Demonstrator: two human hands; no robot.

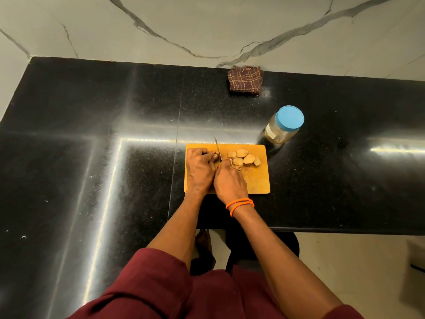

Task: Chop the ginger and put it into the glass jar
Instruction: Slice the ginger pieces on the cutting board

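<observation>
While left hand point(199, 168) pins ginger point(216, 155) and right hand point(228, 183) grips knife point(218, 150), slices point(243, 158) pile on board point(257, 180); jar point(284, 127) beyond board is lidded, unfilled.

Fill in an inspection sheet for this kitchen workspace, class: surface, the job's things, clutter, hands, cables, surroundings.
Surface: black speckled countertop, glossy, with light streaks.
Job's things: wooden cutting board near the front edge; cut ginger pieces piled on its far right part; knife blade pointing away; glass jar beyond the board's right corner, blue lid on.
Clutter: folded checked cloth by the wall.
Hands: left hand pinches a ginger piece beside the blade; right hand has its grip on the knife handle, orange bands on the wrist.
Cables: nothing seen.
Surroundings: marble-patterned wall; pale floor.
</observation>
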